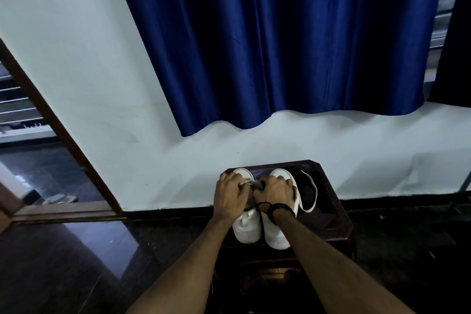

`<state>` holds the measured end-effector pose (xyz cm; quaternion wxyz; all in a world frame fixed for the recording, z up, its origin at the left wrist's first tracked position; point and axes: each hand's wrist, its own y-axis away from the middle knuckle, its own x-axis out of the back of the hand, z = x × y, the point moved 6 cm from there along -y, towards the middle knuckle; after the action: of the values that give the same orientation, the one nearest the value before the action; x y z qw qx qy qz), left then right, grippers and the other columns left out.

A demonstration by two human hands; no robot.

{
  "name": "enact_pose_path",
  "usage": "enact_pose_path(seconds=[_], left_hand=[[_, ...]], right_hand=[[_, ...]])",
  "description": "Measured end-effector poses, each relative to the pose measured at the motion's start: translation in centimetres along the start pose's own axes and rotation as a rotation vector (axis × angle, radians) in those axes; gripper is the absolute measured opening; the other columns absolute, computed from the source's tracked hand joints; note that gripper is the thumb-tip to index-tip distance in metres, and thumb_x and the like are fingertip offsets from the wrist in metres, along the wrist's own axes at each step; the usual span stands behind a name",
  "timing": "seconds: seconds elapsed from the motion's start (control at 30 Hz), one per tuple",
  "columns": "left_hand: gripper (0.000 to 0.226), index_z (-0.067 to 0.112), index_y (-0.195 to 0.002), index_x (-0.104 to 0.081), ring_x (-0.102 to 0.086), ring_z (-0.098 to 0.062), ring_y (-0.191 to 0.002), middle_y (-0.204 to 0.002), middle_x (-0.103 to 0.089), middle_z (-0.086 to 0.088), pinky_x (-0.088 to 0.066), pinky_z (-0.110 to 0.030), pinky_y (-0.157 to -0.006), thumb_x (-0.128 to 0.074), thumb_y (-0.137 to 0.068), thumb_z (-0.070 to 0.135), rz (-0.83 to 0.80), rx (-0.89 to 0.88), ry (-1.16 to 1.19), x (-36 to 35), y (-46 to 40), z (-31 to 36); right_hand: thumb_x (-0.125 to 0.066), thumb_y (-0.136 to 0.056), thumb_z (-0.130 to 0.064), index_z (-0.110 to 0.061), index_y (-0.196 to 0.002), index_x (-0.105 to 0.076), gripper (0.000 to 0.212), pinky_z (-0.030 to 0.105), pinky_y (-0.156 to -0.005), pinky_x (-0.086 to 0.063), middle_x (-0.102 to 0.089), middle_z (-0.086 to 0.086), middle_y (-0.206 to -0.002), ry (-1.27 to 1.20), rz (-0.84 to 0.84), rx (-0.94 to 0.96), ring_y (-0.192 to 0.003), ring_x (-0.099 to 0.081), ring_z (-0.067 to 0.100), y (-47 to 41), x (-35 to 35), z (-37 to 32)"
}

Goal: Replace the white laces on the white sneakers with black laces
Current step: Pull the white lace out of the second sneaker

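White leather, two sneakers side by side on a small dark wooden counter (341, 214), their near ends poking out over its near edge. The left sneaker (247, 228) and the right sneaker (277, 233) sit touching each other, filling the left half of the top. Both hands are down on them, knuckles up. The left hand (229, 199) lies over the left sneaker with its fingers curled in toward the gap between the pair, seemingly pinching something small and pale there; what exactly it holds I cannot tell. The right hand (275, 192) is curled over the right sneaker, fingers bent under, and whether they grip a lace or the shoe itself is hidden. The two hands nearly meet over the middle. A dark cord band (281, 208) circles the right wrist, with a thin black strand running from it toward the left sneaker.

Just beside the right sneaker, toward the counter's right edge, a loose white lace (313, 192) lies in a long loop on the dark top.

Behind the counter's far edge stands a pale wall (76, 58), with a deep blue curtain (280, 33) hanging above. A brown door frame (58, 125) slants away at the left over the glossy dark floor (76, 262).
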<state>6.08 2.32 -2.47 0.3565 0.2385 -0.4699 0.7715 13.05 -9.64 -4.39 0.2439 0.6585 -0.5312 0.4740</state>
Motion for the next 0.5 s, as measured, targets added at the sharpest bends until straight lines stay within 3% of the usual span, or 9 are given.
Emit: enact_pose_path(seconds=[0.07,0.13,0.2,0.23,0.3,0.37,0.4,0.47,0.5], left_hand=[[0.027,0.019,-0.059,-0.049,-0.052,-0.021,-0.076,-0.063,-0.056,0.005,-0.046,-0.041,-0.073,-0.046,-0.077,0.04,-0.091,0.1,0.05,-0.3,-0.4,0.0],[0.039,0.018,-0.067,-0.067,-0.059,-0.02,-0.085,-0.073,-0.069,0.002,-0.043,-0.036,-0.082,-0.046,-0.078,0.049,-0.221,0.1,-0.252,-0.7,-1.3,0.3],[0.032,0.024,-0.084,-0.076,-0.062,-0.019,-0.094,-0.089,-0.073,0.001,-0.04,-0.034,-0.087,-0.052,-0.081,0.045,-0.347,0.117,-0.4,-0.5,-2.0,-0.1],[0.023,0.025,-0.087,-0.076,-0.064,-0.018,-0.093,-0.089,-0.073,0.003,-0.042,-0.031,-0.086,-0.057,-0.083,0.037,-0.395,0.149,-0.304,-0.4,-2.3,-0.5],[0.014,0.021,-0.079,-0.076,-0.065,-0.013,-0.082,-0.078,-0.072,0.009,-0.047,-0.024,-0.078,-0.065,-0.085,0.015,-0.396,0.333,0.198,0.2,-2.2,-0.6],[0.023,0.015,-0.068,-0.071,-0.059,-0.014,-0.068,-0.068,-0.067,0.003,-0.047,-0.019,-0.066,-0.063,-0.085,0.002,-0.178,0.6,0.695,1.7,-2.1,-1.0],[0.024,0.012,-0.065,-0.067,-0.053,-0.013,-0.059,-0.063,-0.062,-0.001,-0.043,-0.015,-0.056,-0.061,-0.087,0.005,-0.136,0.72,0.816,1.9,-1.8,-1.6],[0.028,0.009,-0.065,-0.066,-0.053,-0.007,-0.049,-0.059,-0.061,0.0,-0.039,-0.011,-0.046,-0.062,-0.09,0.019,-0.216,0.795,0.763,2.5,-0.8,-2.1],[0.028,0.009,-0.067,-0.071,-0.061,-0.002,-0.056,-0.064,-0.068,0.001,-0.043,-0.009,-0.053,-0.066,-0.089,0.025,-0.323,0.768,0.645,2.5,-0.4,-2.3]], right_hand=[[-0.045,-0.085,-0.044,-0.019,-0.087,-0.07,0.035,0.037,-0.09,-0.035,-0.069,0.008,-0.09,-0.001,0.005,0.001,-0.093,-0.059,0.028,0.1,0.2,0.0],[-0.045,-0.085,-0.042,-0.019,-0.086,-0.07,0.033,0.038,-0.091,-0.035,-0.069,0.008,-0.09,0.0,-0.011,0.005,-0.094,-0.059,0.028,0.2,0.3,-0.1],[-0.048,-0.085,-0.041,-0.02,-0.087,-0.07,0.031,0.038,-0.093,-0.034,-0.069,0.009,-0.092,-0.009,-0.019,0.008,-0.096,-0.058,0.029,0.3,0.5,-0.2],[-0.048,-0.085,-0.041,-0.02,-0.088,-0.071,0.031,0.038,-0.093,-0.034,-0.068,0.009,-0.093,-0.007,-0.017,0.011,-0.097,-0.058,0.029,0.4,0.6,-0.3],[-0.047,-0.085,-0.041,-0.02,-0.09,-0.072,0.033,0.037,-0.092,-0.034,-0.068,0.009,-0.095,-0.001,-0.013,0.006,-0.098,-0.057,0.03,0.6,0.9,-0.2],[-0.048,-0.085,-0.039,-0.019,-0.088,-0.072,0.032,0.037,-0.092,-0.035,-0.068,0.01,-0.094,-0.007,-0.006,-0.001,-0.097,-0.058,0.03,0.7,1.1,-0.1],[-0.048,-0.085,-0.039,-0.019,-0.087,-0.071,0.03,0.037,-0.093,-0.035,-0.068,0.01,-0.094,-0.009,-0.003,-0.001,-0.096,-0.058,0.03,0.8,1.1,-0.2],[-0.049,-0.084,-0.039,-0.02,-0.085,-0.071,0.029,0.037,-0.093,-0.035,-0.068,0.009,-0.092,-0.025,-0.001,-0.007,-0.096,-0.058,0.03,0.8,1.1,-0.2],[-0.049,-0.083,-0.039,-0.02,-0.085,-0.071,0.029,0.037,-0.093,-0.035,-0.068,0.009,-0.092,-0.032,-0.003,-0.013,-0.095,-0.058,0.029,0.7,1.1,-0.2]])
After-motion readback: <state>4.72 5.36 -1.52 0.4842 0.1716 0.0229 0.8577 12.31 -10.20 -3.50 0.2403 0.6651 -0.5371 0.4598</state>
